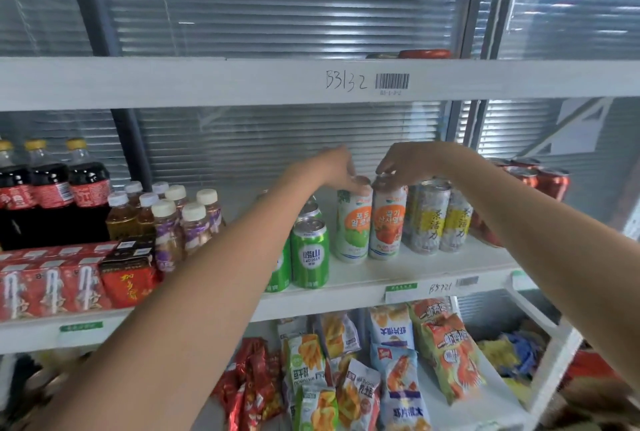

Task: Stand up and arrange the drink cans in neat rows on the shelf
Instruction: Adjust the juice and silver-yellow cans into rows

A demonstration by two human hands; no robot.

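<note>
Both arms are reaching into the middle shelf [398, 275]: the left hand [341, 169] has its fingers curled down over the top of the white can with the green grape label [353, 223], and the right hand [403, 162] is pinching the rim of the white can with the strawberry label [387, 223] touching it on the right. Both cans stand upright directly under the hands. Below and left of the left hand are the green cans [309, 250], and just right of the right hand are the silver-and-yellow cans [438, 217], with red cans [540, 178] further right behind that forearm.
</note>
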